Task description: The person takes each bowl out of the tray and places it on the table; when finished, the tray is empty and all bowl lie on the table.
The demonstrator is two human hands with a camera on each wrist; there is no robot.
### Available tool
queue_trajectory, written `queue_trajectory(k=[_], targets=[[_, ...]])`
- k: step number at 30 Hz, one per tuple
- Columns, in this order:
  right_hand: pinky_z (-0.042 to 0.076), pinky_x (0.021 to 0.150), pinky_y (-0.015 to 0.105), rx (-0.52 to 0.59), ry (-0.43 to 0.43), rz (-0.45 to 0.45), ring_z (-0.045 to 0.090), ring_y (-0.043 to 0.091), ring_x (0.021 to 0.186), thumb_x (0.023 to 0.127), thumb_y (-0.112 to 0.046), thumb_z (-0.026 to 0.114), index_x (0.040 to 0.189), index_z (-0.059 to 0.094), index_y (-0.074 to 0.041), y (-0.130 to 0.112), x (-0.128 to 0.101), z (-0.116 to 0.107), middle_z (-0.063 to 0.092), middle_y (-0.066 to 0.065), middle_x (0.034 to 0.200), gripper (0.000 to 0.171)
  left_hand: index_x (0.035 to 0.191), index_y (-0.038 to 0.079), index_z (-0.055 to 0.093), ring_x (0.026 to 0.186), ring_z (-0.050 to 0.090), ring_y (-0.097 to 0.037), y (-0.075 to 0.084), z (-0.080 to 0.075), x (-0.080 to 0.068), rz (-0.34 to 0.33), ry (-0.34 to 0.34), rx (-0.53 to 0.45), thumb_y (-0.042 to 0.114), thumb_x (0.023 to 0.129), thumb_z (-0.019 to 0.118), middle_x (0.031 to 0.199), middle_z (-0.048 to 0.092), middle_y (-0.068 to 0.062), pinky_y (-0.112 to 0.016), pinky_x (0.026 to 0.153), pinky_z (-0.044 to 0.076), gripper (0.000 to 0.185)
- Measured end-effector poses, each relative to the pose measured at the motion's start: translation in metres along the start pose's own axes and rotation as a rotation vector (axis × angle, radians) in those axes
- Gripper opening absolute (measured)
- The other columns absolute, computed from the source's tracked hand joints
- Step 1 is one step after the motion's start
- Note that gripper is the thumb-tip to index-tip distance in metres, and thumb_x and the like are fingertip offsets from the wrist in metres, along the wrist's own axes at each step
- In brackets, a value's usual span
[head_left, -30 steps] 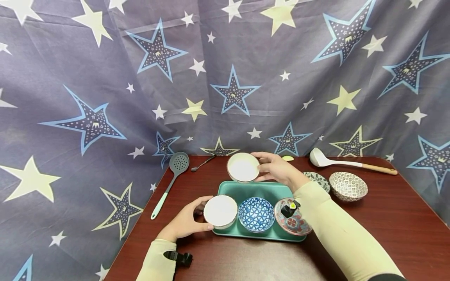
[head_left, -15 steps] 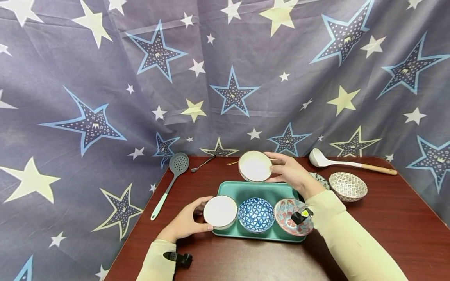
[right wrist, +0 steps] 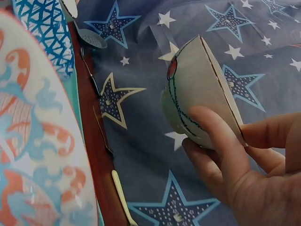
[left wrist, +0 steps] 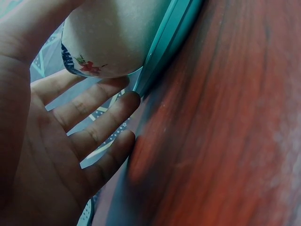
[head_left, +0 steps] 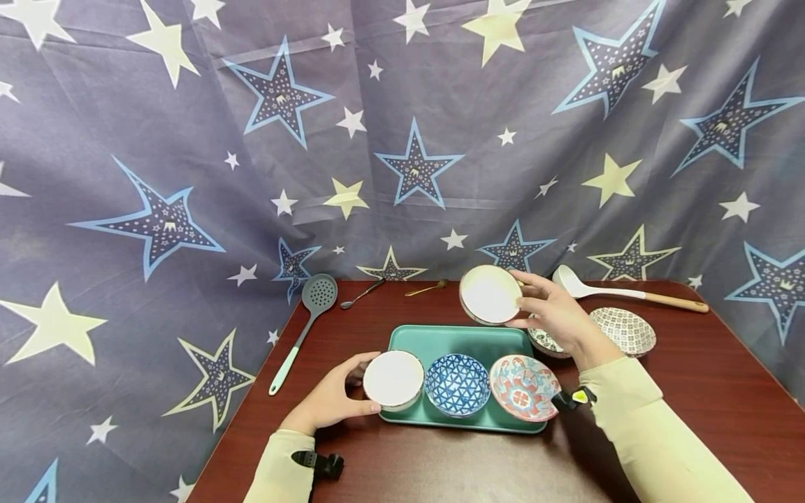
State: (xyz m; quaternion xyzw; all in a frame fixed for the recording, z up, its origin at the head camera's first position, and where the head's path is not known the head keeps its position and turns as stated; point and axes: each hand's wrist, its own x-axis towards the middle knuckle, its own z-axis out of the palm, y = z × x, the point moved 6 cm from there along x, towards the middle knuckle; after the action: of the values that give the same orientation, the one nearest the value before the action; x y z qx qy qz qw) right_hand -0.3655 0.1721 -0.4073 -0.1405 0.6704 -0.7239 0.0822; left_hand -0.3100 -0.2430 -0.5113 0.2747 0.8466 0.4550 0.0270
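My right hand (head_left: 553, 314) grips a white bowl (head_left: 490, 295) by its right side, in the air beyond the tray's back right. In the right wrist view that bowl (right wrist: 202, 94) is tilted, and its outside shows a red and green line pattern. With thumb in front and fingers behind, my left hand (head_left: 336, 397) holds another white bowl (head_left: 394, 378) at the left end of the green tray (head_left: 434, 339). A red flower motif shows on this bowl (left wrist: 113, 37) in the left wrist view. Beside it on the tray sit a blue-and-white bowl (head_left: 458, 384) and a red-patterned bowl (head_left: 524, 388).
A slotted turner (head_left: 319, 293) lies at the left, with a small spoon (head_left: 363, 294) and a gold spoon (head_left: 428, 288) at the back. Right of the tray are a leaf-patterned bowl (head_left: 546, 342), a checked bowl (head_left: 624, 332) and a white ladle (head_left: 604, 290).
My right hand has carried its white bowl to the right, from behind the tray's middle toward its back right corner. The gold spoon has come into sight. My left hand has stayed put.
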Motion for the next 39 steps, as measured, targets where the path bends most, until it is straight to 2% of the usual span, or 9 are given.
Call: queue_trajectory(k=[8, 15, 19, 22, 27, 33, 39], targets=[[0.059, 0.089, 0.045, -0.010, 0.052, -0.023, 0.063, 0.019, 0.111, 0.108, 0.001, 0.049, 0.165, 0.027, -0.004, -0.003, -0.021, -0.025, 0.032, 0.033, 0.148, 0.062, 0.155, 0.022, 0.049, 0.111, 0.064, -0.018, -0.001, 0.001, 0.000, 0.021, 0.002, 0.000, 0.032, 0.080, 0.094, 0.131, 0.064, 0.003, -0.039, 0.097, 0.052, 0.088], [0.060, 0.085, 0.043, 0.064, 0.076, -0.079, 0.067, 0.016, 0.108, 0.106, 0.003, 0.054, 0.163, 0.034, -0.004, -0.008, -0.038, -0.041, 0.050, 0.015, 0.134, 0.061, 0.154, 0.024, 0.050, 0.111, 0.064, -0.020, 0.000, 0.001, 0.000, 0.018, 0.006, -0.012, 0.029, 0.079, 0.094, 0.130, 0.064, 0.002, -0.042, 0.098, 0.052, 0.087], [0.061, 0.083, 0.042, 0.095, 0.080, -0.120, 0.068, 0.016, 0.107, 0.105, 0.005, 0.057, 0.162, 0.039, -0.007, -0.013, -0.049, -0.049, 0.057, 0.008, 0.128, 0.061, 0.153, 0.025, 0.050, 0.110, 0.064, -0.020, 0.000, 0.001, 0.000, 0.017, 0.007, -0.020, 0.028, 0.079, 0.094, 0.129, 0.064, 0.003, -0.042, 0.098, 0.052, 0.086], [0.061, 0.084, 0.041, 0.099, 0.078, -0.136, 0.067, 0.015, 0.108, 0.105, 0.004, 0.056, 0.163, 0.037, -0.008, -0.018, -0.058, -0.054, 0.057, 0.008, 0.129, 0.062, 0.154, 0.025, 0.050, 0.110, 0.064, -0.020, 0.000, 0.000, 0.000, 0.010, 0.006, -0.016, 0.029, 0.079, 0.094, 0.130, 0.064, 0.004, -0.042, 0.098, 0.052, 0.087], [0.061, 0.082, 0.042, 0.097, 0.085, -0.159, 0.069, 0.016, 0.106, 0.106, 0.004, 0.055, 0.163, 0.033, -0.002, -0.021, -0.071, -0.066, 0.058, 0.007, 0.127, 0.062, 0.156, 0.022, 0.048, 0.111, 0.065, -0.018, 0.001, 0.001, 0.000, 0.002, 0.000, -0.010, 0.031, 0.080, 0.094, 0.131, 0.064, 0.003, -0.039, 0.098, 0.052, 0.089], [0.061, 0.081, 0.042, 0.158, 0.084, -0.205, 0.069, 0.016, 0.106, 0.104, 0.011, 0.053, 0.160, 0.041, -0.005, -0.022, -0.087, -0.084, 0.061, 0.007, 0.125, 0.059, 0.156, 0.017, 0.048, 0.111, 0.065, -0.019, 0.002, 0.001, 0.000, 0.019, 0.003, -0.008, 0.031, 0.080, 0.094, 0.132, 0.064, 0.000, -0.040, 0.097, 0.052, 0.089], [0.061, 0.080, 0.042, 0.245, 0.060, -0.283, 0.072, 0.019, 0.104, 0.102, 0.018, 0.046, 0.155, 0.050, -0.009, -0.029, -0.098, -0.099, 0.066, 0.008, 0.124, 0.060, 0.155, 0.022, 0.049, 0.111, 0.065, -0.019, 0.001, 0.001, 0.001, 0.001, 0.004, -0.006, 0.031, 0.080, 0.094, 0.131, 0.064, 0.002, -0.042, 0.099, 0.051, 0.088]])
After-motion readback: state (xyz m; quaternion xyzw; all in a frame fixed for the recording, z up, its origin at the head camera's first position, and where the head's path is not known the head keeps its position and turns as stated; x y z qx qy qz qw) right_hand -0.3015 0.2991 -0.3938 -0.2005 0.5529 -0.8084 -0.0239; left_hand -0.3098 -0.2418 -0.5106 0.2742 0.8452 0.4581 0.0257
